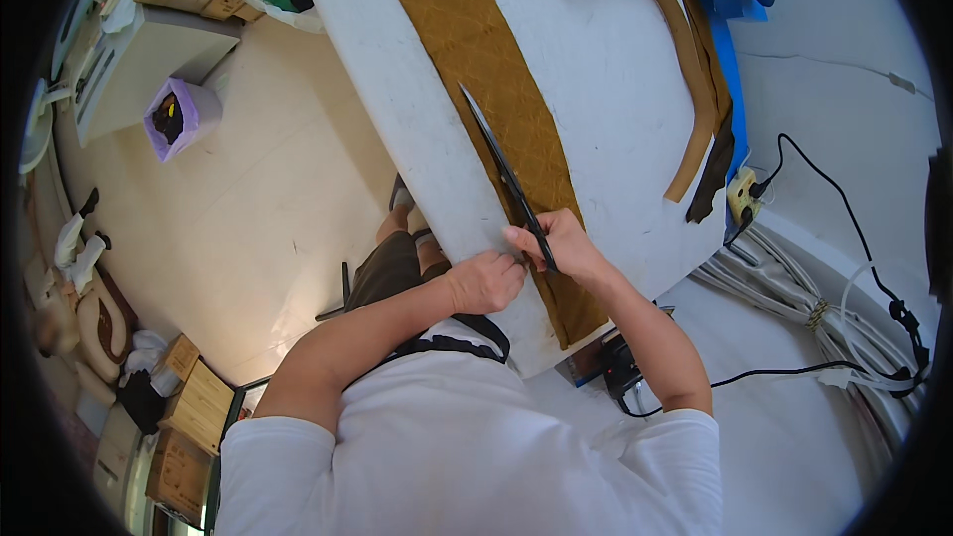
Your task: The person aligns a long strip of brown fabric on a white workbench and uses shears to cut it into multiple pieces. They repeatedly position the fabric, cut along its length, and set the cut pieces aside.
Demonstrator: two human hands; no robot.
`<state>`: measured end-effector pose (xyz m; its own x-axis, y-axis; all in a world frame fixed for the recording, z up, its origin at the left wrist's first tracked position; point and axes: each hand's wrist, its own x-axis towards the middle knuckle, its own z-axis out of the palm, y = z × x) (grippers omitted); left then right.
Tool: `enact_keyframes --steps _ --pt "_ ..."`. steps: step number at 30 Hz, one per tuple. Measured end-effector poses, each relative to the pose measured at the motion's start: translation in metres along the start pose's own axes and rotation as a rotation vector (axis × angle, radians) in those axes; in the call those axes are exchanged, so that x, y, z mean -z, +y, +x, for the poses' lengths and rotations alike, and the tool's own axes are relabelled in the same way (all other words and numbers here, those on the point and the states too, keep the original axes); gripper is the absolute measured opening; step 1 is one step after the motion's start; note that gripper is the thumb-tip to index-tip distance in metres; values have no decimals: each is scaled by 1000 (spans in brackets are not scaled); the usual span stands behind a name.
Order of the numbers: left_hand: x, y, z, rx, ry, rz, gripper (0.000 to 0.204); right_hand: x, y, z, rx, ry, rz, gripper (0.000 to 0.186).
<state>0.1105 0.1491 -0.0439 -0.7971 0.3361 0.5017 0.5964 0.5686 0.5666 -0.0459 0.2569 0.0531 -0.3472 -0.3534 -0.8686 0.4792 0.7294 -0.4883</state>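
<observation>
Brown cloth (pixel 526 114) lies along the white worktop (pixel 615 89), seemingly uncut across, a tan strip (pixel 694 89) lying separate, right hand (pixel 571 244) gripping black scissors (pixel 508 179), left hand (pixel 484 281) curled closed at the cloth's edge

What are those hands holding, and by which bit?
The right hand holds the scissors by the handle end. Whether the left hand grips anything cannot be told.

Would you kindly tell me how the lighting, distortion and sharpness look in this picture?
Head view: black corners, with edges bowing near the rim; head view: bright glare on the floor at lower left, softer shade beside the table; head view: scissors, left hand and right hand fairly clear, far-left clutter smeared.
</observation>
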Motion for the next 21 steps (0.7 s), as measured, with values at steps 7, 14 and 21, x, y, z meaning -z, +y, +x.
enact_keyframes --steps 7,14,21 --pt "6 0 4 7 10 19 22 -3 -16 8 -12 2 -30 55" --pt "9 -1 4 21 -57 -23 26 0 -24 6 19 41 -104 55" --pt "23 -4 12 31 -146 -42 36 -4 -40 21 14 -5 -9 54"
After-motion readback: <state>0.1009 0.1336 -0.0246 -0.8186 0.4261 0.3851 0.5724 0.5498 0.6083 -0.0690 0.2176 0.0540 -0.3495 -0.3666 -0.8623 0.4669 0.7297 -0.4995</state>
